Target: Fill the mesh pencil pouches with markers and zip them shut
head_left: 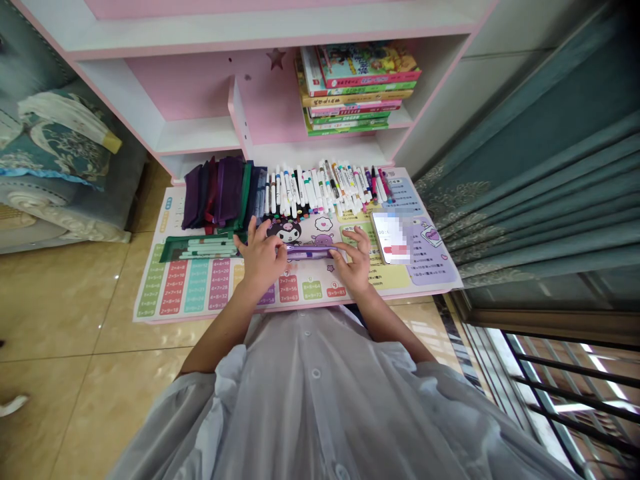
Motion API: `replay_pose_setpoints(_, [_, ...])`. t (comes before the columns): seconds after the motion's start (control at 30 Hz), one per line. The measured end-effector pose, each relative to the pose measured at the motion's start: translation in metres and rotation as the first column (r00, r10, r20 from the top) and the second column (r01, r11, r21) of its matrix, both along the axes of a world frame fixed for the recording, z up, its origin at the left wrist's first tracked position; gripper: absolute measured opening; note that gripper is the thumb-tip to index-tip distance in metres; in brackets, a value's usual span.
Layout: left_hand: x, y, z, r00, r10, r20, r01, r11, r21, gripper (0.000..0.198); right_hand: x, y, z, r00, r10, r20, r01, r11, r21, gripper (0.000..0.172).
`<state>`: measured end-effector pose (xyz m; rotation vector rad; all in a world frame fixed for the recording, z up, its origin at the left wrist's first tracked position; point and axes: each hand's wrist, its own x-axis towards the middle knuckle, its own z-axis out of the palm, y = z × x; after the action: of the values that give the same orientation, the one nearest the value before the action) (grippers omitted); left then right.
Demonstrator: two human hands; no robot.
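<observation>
A flat purple pencil case (pixel 309 251) lies on the desk mat (pixel 200 287) between my two hands. My left hand (pixel 260 255) grips its left end with fingers curled over it. My right hand (pixel 354 259) rests on its right end, fingers bent down onto the case. A long row of markers (pixel 325 187) lies across the back of the mat. A green case (pixel 200 248) holding several markers sits just left of my left hand. Dark purple and green pouches (pixel 220 190) are stacked upright at the back left.
A phone (pixel 391 237) lies on the mat to the right of my right hand. A stack of books (pixel 357 87) fills the pink shelf (pixel 200 133) above. Teal curtains (pixel 540 187) hang at the right; a sofa (pixel 60 180) stands at the left.
</observation>
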<state>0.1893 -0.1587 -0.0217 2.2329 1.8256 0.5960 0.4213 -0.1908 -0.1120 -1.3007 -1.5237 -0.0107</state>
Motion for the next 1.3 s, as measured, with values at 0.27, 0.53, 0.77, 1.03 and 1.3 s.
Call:
replay_pose_setpoints(0.27, [-0.001,-0.001,0.004,1.0,0.019,0.009,-0.018,1.0,-0.021,0.016,0.0,0.001,0.0,1.0,-0.005,0.023,0.004,1.0,0.026,0.009])
replay_pose_setpoints(0.53, [-0.007,-0.001,0.005,0.999,0.048,0.006,-0.048,0.999,-0.021,0.017,0.0,0.001,-0.002,1.0,-0.01,0.025,0.008,0.998,0.061,0.008])
replay_pose_setpoints(0.77, [-0.013,-0.001,0.001,0.998,0.057,0.008,-0.057,0.998,-0.017,0.016,0.0,0.001,-0.002,1.0,-0.021,0.017,0.02,0.998,0.062,0.01])
replay_pose_setpoints(1.03, [-0.015,-0.002,0.003,0.998,0.058,0.023,-0.058,0.998,-0.027,0.016,0.0,0.0,-0.002,1.0,-0.008,-0.004,0.008,1.0,0.002,0.011])
replay_pose_setpoints(1.3, [-0.018,-0.002,0.004,0.997,0.074,0.026,-0.073,0.997,-0.025,0.015,0.002,0.002,-0.004,1.0,-0.023,0.006,0.023,1.0,0.02,0.011])
